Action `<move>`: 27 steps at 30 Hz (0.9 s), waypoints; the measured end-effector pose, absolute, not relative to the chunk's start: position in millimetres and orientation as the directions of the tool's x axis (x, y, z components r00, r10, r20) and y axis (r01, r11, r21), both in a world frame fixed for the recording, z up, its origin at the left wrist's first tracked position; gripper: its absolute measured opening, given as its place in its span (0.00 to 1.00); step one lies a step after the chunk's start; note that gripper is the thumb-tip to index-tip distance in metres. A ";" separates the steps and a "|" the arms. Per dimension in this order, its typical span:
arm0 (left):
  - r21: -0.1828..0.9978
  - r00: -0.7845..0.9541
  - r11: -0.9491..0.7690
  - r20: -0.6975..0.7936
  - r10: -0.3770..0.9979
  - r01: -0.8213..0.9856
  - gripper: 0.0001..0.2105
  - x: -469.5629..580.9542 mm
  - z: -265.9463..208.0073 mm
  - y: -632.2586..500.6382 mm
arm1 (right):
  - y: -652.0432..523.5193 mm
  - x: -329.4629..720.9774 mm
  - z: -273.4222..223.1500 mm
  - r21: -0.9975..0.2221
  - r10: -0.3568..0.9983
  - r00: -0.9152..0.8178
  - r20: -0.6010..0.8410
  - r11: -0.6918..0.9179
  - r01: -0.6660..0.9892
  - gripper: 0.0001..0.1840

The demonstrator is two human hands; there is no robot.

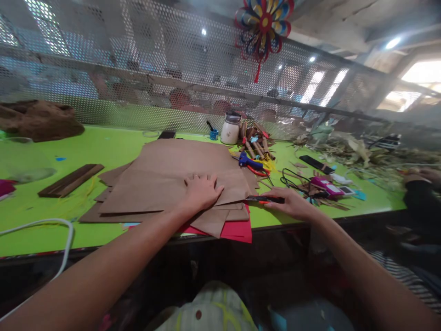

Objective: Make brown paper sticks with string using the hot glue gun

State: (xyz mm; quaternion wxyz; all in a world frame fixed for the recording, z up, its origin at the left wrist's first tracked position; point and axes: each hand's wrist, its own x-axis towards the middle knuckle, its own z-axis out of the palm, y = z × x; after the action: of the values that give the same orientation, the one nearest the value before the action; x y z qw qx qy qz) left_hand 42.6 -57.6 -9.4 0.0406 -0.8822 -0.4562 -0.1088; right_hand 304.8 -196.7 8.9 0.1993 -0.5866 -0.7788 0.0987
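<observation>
My left hand (203,191) lies flat on a large sheet of brown kraft paper (165,177), fingers spread. The sheet is on top of a loose pile of brown paper, with red paper (237,231) sticking out underneath at the table's front edge. My right hand (287,202) is closed around a dark utility knife (267,199) with a bit of orange on it. The knife's tip touches or lies right beside the sheet's right edge; I cannot tell how far it reaches under the paper.
Beyond the paper are a blue-handled tool (250,162), a white jar (230,128), a small blue pot (214,134) and brown paper rolls (263,147). A pink device (325,187) and cables sit at right. Dark strips (70,180) lie left. Another person's hands (422,174) are far right.
</observation>
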 end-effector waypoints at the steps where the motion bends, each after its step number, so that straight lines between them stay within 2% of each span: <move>1: 0.026 0.560 -0.580 0.230 0.796 0.814 0.25 42.3 -9.2 -57.9 | -198.4 305.4 8.5 -0.393 0.955 -0.235 0.181 0.290 0.873 0.20; 7: 0.021 0.561 -0.583 0.243 0.791 0.812 0.26 41.7 -9.7 -58.5 | -208.4 306.3 9.8 -0.405 0.963 -0.220 0.158 0.266 0.875 0.20; 17: 0.052 0.551 -0.565 0.163 0.818 0.823 0.27 42.0 -5.1 -59.6 | -180.6 270.0 12.8 -0.321 0.931 -0.289 0.221 0.350 0.880 0.20; 23: 0.074 0.544 -0.565 0.190 0.817 0.822 0.25 41.5 -7.9 -59.9 | -193.1 271.2 10.4 -0.400 0.940 -0.280 0.193 0.336 0.853 0.20; 27: 0.078 0.549 -0.577 0.225 0.805 0.813 0.25 41.1 -9.7 -59.9 | -203.9 271.0 11.6 -0.407 0.954 -0.252 0.163 0.298 0.864 0.19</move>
State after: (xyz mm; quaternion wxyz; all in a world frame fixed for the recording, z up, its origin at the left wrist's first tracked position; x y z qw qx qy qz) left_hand 41.1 -59.9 -9.7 0.0174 -0.8800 -0.4597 -0.1186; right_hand 271.0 -203.9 11.6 0.1917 -0.5808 -0.7824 0.1177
